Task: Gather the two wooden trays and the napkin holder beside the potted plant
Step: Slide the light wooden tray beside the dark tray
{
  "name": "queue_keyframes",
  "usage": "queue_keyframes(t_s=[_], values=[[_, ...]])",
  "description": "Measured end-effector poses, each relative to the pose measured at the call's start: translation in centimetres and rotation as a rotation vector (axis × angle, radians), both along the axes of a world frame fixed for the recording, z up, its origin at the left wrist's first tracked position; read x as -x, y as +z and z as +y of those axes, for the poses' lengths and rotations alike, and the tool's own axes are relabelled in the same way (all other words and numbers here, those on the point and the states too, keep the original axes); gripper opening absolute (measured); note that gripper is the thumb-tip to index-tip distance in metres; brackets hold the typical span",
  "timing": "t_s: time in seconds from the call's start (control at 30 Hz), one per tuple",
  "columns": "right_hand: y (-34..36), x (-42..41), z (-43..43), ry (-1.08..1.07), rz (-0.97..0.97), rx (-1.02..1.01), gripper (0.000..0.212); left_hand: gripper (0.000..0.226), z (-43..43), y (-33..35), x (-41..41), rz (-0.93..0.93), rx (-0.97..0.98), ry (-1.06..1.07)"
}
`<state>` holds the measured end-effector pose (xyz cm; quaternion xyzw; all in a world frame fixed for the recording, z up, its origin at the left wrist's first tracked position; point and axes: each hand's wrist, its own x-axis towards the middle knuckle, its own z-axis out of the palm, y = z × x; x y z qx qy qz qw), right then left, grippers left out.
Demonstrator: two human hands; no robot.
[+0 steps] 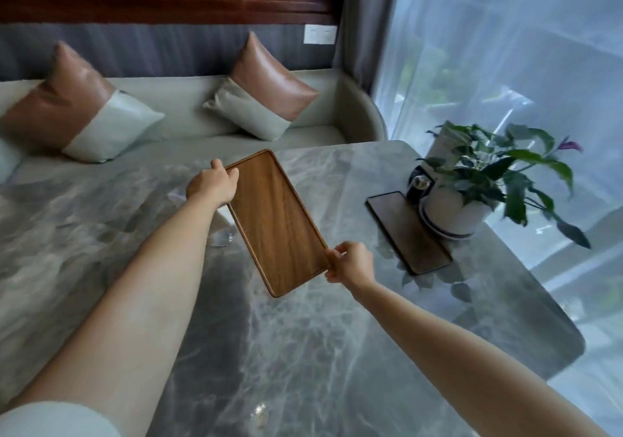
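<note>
A light brown wooden tray [274, 220] is held tilted above the marble table [303, 352]. My left hand [214, 183] grips its far left corner and my right hand [352, 263] pinches its near right edge. A darker wooden tray [409, 237] lies flat on the table just left of the potted plant [472, 180], which stands in a white pot near the right edge. A clear napkin holder [222, 231] with white napkins sits on the table, mostly hidden behind my left forearm and the lifted tray.
A dark round object [418, 183] stands behind the plant pot. A grey bench sofa with two brown-and-white cushions [263, 89] runs along the table's far side. Sheer curtains cover the window on the right.
</note>
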<state>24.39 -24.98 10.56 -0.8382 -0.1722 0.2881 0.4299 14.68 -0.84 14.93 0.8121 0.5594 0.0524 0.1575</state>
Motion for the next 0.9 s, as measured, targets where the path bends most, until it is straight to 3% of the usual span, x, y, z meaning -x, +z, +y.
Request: queue_keyframes(t_s=[0.33,0.73,0.9], values=[[-4.2,-9.4,-6.0,-0.226,0.214,-0.033,0.027,0.06,-4.4,-5.2,-12.5,0.11,0.153,-0.099],[-8.5,-14.2,-8.3,-0.545,0.611,0.026,0.012,0.059,-7.1,-12.3,-19.9,0.246,0.233,-0.186],[-9.3,-15.2,-8.5,-0.61,0.601,0.036,0.02,0.061,-7.3,-14.3,-21.0,0.253,0.257,-0.188]])
